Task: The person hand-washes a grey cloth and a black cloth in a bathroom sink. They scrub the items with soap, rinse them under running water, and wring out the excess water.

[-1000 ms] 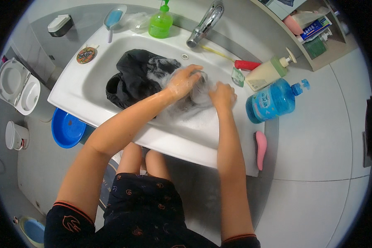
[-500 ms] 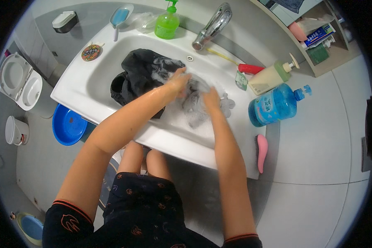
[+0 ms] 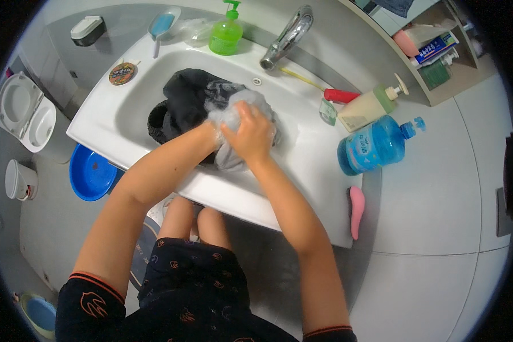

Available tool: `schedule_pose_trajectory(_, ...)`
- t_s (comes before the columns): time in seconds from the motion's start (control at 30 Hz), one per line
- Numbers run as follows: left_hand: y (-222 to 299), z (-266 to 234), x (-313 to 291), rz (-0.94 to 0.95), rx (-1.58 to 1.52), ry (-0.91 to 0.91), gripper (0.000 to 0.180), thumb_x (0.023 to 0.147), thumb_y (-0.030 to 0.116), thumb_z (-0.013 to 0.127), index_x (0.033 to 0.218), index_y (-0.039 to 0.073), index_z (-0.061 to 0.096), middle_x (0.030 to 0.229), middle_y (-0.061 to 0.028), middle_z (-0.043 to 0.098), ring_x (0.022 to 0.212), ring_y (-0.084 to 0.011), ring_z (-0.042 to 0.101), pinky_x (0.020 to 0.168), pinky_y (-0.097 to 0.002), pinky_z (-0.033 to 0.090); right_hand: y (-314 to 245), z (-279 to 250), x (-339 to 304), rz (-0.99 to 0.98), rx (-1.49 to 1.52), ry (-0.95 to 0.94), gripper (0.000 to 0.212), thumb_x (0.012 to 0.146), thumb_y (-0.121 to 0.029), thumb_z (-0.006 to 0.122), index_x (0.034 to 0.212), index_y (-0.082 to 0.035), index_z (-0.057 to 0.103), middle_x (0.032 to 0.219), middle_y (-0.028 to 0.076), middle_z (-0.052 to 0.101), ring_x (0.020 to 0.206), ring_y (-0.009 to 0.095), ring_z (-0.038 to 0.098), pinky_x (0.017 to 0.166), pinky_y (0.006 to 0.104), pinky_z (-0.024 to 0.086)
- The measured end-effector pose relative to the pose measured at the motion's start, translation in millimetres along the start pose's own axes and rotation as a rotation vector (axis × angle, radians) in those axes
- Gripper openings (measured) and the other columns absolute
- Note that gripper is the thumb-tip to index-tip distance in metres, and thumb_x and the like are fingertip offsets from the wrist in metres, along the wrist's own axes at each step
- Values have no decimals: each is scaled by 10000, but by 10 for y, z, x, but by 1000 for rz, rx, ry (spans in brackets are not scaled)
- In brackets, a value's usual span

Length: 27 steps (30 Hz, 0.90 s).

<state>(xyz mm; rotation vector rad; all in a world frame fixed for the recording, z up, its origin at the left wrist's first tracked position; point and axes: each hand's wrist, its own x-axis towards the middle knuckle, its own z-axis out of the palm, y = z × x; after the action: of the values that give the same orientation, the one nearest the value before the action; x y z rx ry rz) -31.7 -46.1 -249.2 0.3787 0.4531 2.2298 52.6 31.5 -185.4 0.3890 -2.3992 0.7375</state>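
Observation:
A soapy grey cloth (image 3: 229, 158) is bunched in the white sink (image 3: 302, 182), thick with foam. My right hand (image 3: 251, 132) grips it from above, fingers curled over the suds. Beside it, my left hand (image 3: 213, 132) is pushed into the same foamy bundle; foam, cloth and the right hand hide its fingers. Left of both hands lies a wet black garment (image 3: 188, 94), with some lather on its right part.
Behind the sink basin stand a chrome faucet (image 3: 288, 39) and a green pump bottle (image 3: 226, 33). Along the right side are a cream pump bottle (image 3: 366, 109), a blue bottle (image 3: 376, 145), a red-handled tool (image 3: 341, 96) and a pink hairbrush (image 3: 357, 212). A blue basin (image 3: 91, 176) sits at floor level on the left.
My right hand has moved left to meet my left hand. The grey cloth, spread to the right before, is now gathered leftward against the black garment, with more foam on top.

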Motion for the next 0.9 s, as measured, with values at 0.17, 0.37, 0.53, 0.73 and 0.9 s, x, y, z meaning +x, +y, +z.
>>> schedule_pose_trajectory(0.17,-113,455,73,-26,332,453,406,914,433,524,1056,57,586,974,-97,635,875,-204,605,790,-327,500,565,-264,129,466,-132,97,419,735,-360,675,1062,-104,622,955,189,646,829,388,631,706,479,499)
schedule_pose_trajectory(0.37,30,440,75,89,1499,647,566,873,425,555,1307,70,476,1216,-192,555,1163,-341,485,1011,-393,364,1025,-616,80,769,-517,-476,548,766,-442,627,1209,-122,584,1289,217,510,1173,372,497,951,465,408)
schedule_pose_trajectory(0.53,-9,190,146,32,1519,778,699,859,430,555,1436,109,327,1305,-244,450,1250,-365,380,1096,-412,236,1407,-164,-283,531,-379,-491,747,745,-507,627,1372,-150,431,1421,226,368,1343,365,307,1073,520,253)
schedule_pose_trajectory(0.73,22,328,79,8,1234,903,685,839,376,591,1424,114,349,1389,-254,299,1210,-310,439,968,-369,413,1067,129,-264,384,-409,-891,737,745,-370,680,1384,-128,402,1319,186,486,1201,361,470,1002,443,387)
schedule_pose_trajectory(0.9,35,178,100,-117,1064,889,712,863,414,558,1461,148,276,1494,-190,186,1330,-319,303,1025,-432,354,1178,-15,-201,708,-418,-547,618,759,-245,680,1328,-126,471,1247,174,556,1127,355,543,935,413,449)
